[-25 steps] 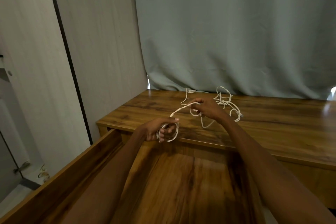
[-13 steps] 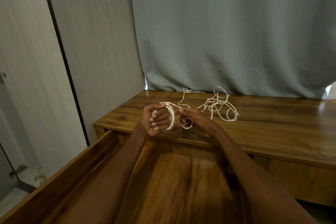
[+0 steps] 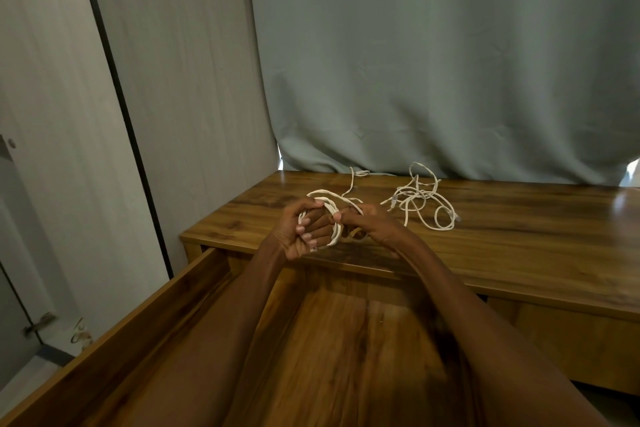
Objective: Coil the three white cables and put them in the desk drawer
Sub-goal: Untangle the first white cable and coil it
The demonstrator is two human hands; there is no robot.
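head view: since a second ago the right hand has come in beside the left hand, both gripping the first cable's coil above the bench, so winding nears done.

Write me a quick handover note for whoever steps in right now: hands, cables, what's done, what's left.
Left hand grips the coil wound round its fingers. Right hand pinches the same cable's free run beside the coil.
Its loose tail trails back across the desk.
The other white cables lie tangled on the desk, right of the hands; I cannot count them.
The drawer is open below the arms; no cable visible in it.
Left: finish this coil, stow it, coil and stow the rest.
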